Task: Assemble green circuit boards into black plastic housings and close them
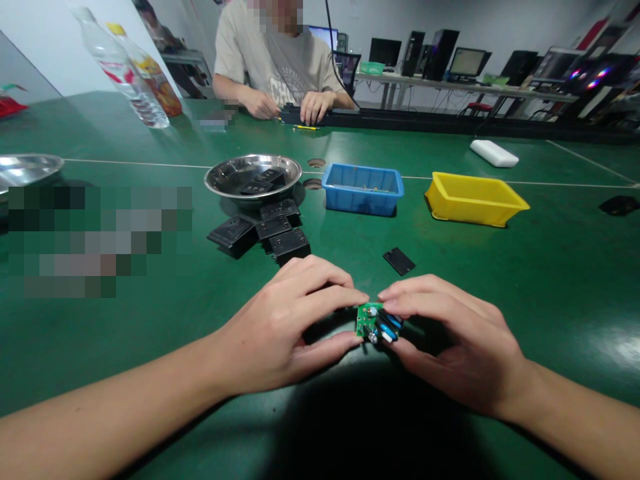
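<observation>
Green circuit board [365, 318], left grip [293, 323] pinching one end, right grip [463, 340] the other, both narrowly parted

clear bottle [123, 75] | yellow-capped bottle [161, 85] beside it | person [283, 63] opposite | background monitor [385, 51]

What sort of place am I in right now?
Probably an electronics assembly workshop: there's a green circuit board in front of you, black boxy parts on the table, and computer monitors behind.

Circuit board [367, 322] partly hidden by right fingertips [393, 307]; far-left bowl [30, 172] cut off.
</observation>
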Action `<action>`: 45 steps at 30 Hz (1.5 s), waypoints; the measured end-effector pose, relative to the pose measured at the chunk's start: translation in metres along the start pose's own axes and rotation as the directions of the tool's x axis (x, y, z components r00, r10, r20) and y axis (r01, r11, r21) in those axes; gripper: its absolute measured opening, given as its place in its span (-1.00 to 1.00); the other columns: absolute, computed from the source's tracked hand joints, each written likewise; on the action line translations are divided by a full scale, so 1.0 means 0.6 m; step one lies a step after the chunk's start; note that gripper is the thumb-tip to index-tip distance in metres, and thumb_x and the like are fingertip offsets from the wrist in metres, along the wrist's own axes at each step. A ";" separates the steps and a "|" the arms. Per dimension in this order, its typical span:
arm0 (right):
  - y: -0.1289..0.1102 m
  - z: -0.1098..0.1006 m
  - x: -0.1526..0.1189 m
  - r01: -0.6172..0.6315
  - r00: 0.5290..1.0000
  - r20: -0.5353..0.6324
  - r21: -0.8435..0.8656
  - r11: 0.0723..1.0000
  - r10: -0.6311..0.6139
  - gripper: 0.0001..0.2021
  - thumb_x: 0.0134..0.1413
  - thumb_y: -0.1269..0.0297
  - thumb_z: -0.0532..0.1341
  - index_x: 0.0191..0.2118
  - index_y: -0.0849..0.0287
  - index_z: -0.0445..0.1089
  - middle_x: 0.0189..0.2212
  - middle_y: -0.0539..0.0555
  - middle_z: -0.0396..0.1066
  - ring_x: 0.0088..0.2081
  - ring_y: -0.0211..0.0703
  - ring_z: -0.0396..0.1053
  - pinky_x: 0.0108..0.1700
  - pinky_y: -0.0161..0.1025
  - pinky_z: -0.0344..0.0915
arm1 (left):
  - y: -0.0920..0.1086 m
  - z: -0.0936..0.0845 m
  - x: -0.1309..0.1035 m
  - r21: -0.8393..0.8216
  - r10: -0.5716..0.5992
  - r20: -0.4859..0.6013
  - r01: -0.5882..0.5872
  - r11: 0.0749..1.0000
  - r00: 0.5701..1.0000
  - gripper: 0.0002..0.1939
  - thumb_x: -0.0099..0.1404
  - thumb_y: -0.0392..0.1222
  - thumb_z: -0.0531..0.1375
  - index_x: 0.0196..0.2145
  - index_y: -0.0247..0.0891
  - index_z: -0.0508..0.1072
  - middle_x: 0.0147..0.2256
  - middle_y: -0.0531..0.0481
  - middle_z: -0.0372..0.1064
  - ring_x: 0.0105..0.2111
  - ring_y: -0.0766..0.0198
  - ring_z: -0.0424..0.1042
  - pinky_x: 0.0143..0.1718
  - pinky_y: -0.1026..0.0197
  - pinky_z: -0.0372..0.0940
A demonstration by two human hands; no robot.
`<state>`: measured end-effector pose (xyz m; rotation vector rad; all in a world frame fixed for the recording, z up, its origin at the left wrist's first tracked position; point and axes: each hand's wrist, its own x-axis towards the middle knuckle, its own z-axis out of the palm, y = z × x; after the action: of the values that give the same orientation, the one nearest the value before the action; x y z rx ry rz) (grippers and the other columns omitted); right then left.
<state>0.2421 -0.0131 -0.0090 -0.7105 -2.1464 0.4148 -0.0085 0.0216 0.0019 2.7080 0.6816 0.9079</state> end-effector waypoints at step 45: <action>0.004 0.003 0.000 -0.173 0.984 -0.049 -0.008 0.985 0.173 -0.68 0.13 0.42 0.34 0.01 0.07 0.39 -0.16 0.09 0.53 -0.27 -0.18 0.48 -0.26 -0.24 0.48 | -0.002 0.004 -0.001 -0.037 -0.010 -0.058 0.008 0.999 0.998 -0.71 0.33 -0.23 0.29 0.01 -0.24 0.49 -0.14 -0.15 0.49 -0.13 0.19 0.46 -0.08 0.15 0.39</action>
<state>0.2416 -0.0109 -0.0111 -0.9091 -2.0505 0.4721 -0.0080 0.0223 -0.0008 2.6535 0.6807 0.9903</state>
